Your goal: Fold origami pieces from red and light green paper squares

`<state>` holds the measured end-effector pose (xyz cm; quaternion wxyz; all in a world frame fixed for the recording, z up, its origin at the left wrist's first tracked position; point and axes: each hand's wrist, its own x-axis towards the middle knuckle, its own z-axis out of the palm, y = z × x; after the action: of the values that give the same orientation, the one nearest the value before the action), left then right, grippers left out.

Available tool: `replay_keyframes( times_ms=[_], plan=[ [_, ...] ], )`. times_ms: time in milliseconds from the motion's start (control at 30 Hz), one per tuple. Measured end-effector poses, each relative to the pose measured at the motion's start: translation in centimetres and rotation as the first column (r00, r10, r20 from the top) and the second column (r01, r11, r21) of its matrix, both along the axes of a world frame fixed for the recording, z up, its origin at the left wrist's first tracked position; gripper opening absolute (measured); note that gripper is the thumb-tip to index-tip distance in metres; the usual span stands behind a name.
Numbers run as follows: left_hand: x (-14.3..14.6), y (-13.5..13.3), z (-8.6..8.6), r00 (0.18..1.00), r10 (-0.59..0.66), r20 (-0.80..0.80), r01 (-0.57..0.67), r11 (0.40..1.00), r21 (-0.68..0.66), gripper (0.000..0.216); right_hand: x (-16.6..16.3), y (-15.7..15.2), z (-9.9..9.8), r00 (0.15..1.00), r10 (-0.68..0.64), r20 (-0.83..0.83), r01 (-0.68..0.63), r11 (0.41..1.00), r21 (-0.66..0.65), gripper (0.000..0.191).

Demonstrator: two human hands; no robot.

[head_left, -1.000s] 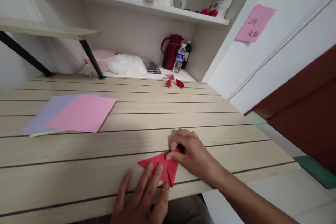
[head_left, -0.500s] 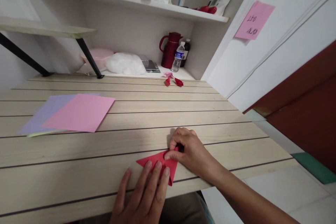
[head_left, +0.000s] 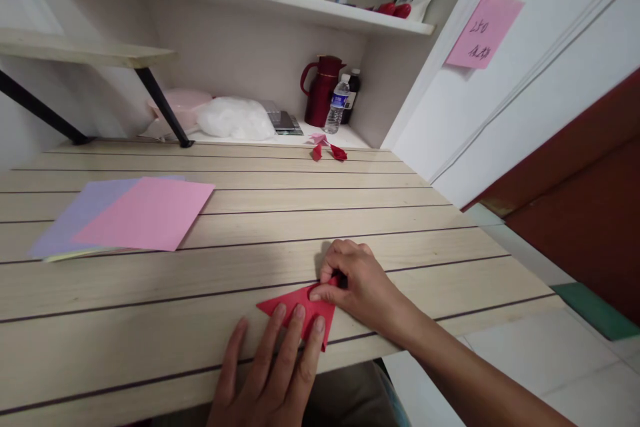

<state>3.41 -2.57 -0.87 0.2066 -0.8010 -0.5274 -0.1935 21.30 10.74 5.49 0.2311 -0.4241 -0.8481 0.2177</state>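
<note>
A red folded paper point(head_left: 287, 301), triangular in outline, lies near the front edge of the wooden slatted table point(head_left: 250, 213). My left hand point(head_left: 273, 373) rests flat on its near part, fingers stretched out and pressing it down. My right hand point(head_left: 357, 287) is curled over the paper's right corner, thumb and fingers pinching a fold there. Part of the paper is hidden under both hands.
A pink sheet point(head_left: 145, 212) lies over a lilac sheet point(head_left: 75, 213) at the table's left. Small red and pink folded pieces point(head_left: 327, 149) sit at the back. Behind them stand a red jug point(head_left: 321, 90), a water bottle point(head_left: 337, 105) and a white bag point(head_left: 235, 119). A wall point(head_left: 500, 113) rises to the right.
The hands and red paper have barely moved; my left fingers have slid slightly further onto the paper. The view has shifted a little upward.
</note>
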Motion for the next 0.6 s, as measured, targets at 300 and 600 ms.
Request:
replay_keyframes(
  times_ms=[300,600],
  plan=[
    [0.4,0.0,-0.2,0.997,0.021,0.071,-0.021,1.0,0.0,0.051,0.0,-0.1,-0.1,1.0,-0.009,0.008,0.009,1.0,0.002,0.026],
    [0.1,0.0,-0.4,0.999,0.021,0.042,-0.023,0.999,0.028,0.054,1.0,0.4,0.2,0.998,-0.026,0.051,0.021,0.994,0.106,0.033]
  ],
)
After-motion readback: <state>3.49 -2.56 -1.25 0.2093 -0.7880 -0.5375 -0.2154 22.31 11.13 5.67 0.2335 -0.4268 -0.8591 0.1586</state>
